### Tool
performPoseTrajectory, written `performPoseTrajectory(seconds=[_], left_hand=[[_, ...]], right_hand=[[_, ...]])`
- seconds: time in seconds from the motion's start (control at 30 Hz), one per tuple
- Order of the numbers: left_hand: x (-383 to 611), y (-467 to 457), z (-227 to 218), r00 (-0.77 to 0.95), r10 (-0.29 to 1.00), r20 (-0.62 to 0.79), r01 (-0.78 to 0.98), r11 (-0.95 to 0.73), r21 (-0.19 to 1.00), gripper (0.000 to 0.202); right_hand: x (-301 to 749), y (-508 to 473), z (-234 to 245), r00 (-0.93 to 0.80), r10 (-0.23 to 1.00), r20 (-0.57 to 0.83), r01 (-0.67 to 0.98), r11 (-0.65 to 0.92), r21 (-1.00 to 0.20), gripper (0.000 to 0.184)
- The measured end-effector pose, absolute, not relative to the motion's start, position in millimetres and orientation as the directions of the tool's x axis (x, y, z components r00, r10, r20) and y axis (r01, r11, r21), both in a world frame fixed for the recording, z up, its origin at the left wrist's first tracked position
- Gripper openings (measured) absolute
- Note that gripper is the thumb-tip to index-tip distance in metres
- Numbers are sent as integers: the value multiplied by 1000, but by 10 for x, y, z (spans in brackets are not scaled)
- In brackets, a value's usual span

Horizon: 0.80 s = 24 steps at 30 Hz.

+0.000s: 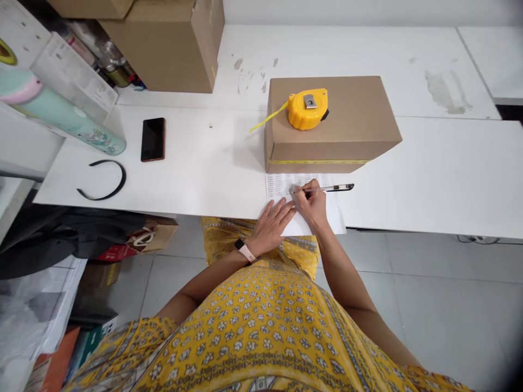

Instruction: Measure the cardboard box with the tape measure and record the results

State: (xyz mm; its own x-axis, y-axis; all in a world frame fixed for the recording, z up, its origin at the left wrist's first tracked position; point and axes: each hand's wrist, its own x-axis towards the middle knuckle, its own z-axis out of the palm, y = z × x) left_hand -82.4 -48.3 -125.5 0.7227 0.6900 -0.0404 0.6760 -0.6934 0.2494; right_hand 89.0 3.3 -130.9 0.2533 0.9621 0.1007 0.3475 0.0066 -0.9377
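1. At a white desk [204, 163] set along a pale wall [368, 12], my right hand [312, 204] is closed in a writing grip on a pen [338, 188], its tip on a sheet of paper [335, 219].
2. My left hand [273, 226] lies flat on the paper's left side, fingers slightly spread and grasping nothing; a pale-banded watch [245, 250] circles the wrist.
3. The paper, its far part covered in rows of small script I cannot read, lies at the desk's near edge and overhangs it.
4. Just beyond the paper sits a brown cardboard box [355, 111], a yellow strip [318, 161] running low along its near face. A yellow tape measure [306, 111] rests on top, its blade reaching out past the box's left edge.
5. To the left, a dark-screened phone [152, 139] lies on the desk, with a black curved band [123, 177] nearer the edge and a mint-green bottle [84, 125] at far left.
6. A larger carton [171, 49] stands at the far left; grey stains [445, 90] mark the desk's far side, where a seam runs across.
7. Below, grey tiles [445, 294] cover the floor, and a paper bag [157, 239] stands under the desk's left part.
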Motion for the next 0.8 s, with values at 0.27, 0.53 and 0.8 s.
performPoseTrajectory(seconds=[0.27,0.53,0.8], left_hand=[[-833,-488,-1265,724,688,-38,675,-697,243,79],[-832,-485,-1261,724,689,-28,671,-695,259,75],[-825,-484,-1238,720,690,-74,684,-686,248,75]], right_hand=[[890,34,-1308,262,958,117,354,18,-935,20],[894,23,-1318,265,958,113,347,15,-938,18],[897,31,-1306,286,951,113,354,5,-935,19]])
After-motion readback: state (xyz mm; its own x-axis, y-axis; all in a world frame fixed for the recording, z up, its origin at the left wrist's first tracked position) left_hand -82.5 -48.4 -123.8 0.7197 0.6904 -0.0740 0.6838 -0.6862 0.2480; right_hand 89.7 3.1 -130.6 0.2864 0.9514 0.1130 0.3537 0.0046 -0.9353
